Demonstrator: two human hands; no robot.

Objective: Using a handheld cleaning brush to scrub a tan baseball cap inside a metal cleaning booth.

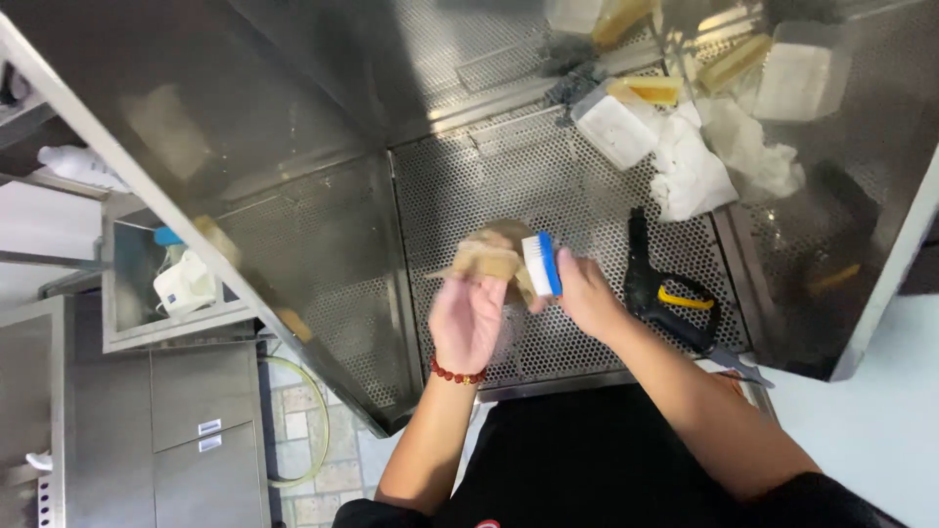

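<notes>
While I look down from the head camera, my left hand (468, 318) is curled partly closed around a tan block (486, 259), holding it up above the perforated steel surface (548, 186), near the middle of its front edge. A red bead bracelet (456, 374) sits at that wrist. The block is blurred, so I cannot tell its material or exact shape; it seems tilted toward the other hand, which would present one face for scrubbing.

My right hand (587, 293) is closed on a brush (541, 264) with a blue back and white bristles, touching or just beside the block's right side. The bristles appear to face the block, which fits a scrubbing hold, though whether they press on it is not clear.

Toward the front right corner of the surface lies a black spray gun (657, 293) with a yellow trigger, close beside my right forearm, probably left within easy reach. White cloths (699, 161) are heaped toward the back right, with pale trays (616, 127) and yellow sponges (650, 90) just behind them, well apart from both hands. Steel side walls (293, 127) rise around the surface, which I judge contains splashes while the holes drain water.
</notes>
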